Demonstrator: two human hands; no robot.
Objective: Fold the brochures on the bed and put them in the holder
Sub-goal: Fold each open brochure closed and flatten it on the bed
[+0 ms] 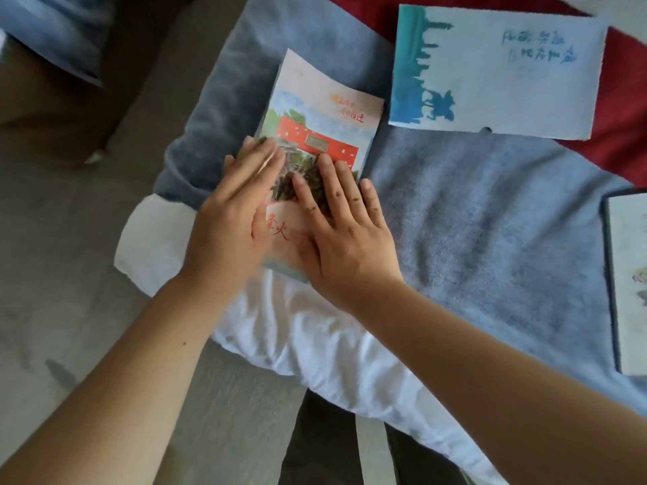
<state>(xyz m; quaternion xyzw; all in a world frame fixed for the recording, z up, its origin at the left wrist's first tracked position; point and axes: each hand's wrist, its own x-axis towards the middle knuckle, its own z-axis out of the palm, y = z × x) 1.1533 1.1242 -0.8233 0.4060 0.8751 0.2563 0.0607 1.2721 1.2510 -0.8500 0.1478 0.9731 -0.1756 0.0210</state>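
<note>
A folded brochure (325,117) with a red building and green trees printed on it lies on the grey-blue blanket (490,211) near the bed's corner. My left hand (234,211) presses flat on its left edge, fingers straight. My right hand (339,229) presses flat on its lower right part, fingers spread. A second brochure (497,68), white with a blue-green skyline and blue writing, lies unfolded farther back on the right. A dark-framed item (626,281), possibly the holder, is cut off at the right edge.
A white sheet (315,337) hangs over the bed's near corner. Red bedding (623,110) shows at the back right. Grey floor (70,274) lies to the left, with a blue-and-brown shape (56,47) at the top left. My dark trouser legs (322,442) stand below the bed.
</note>
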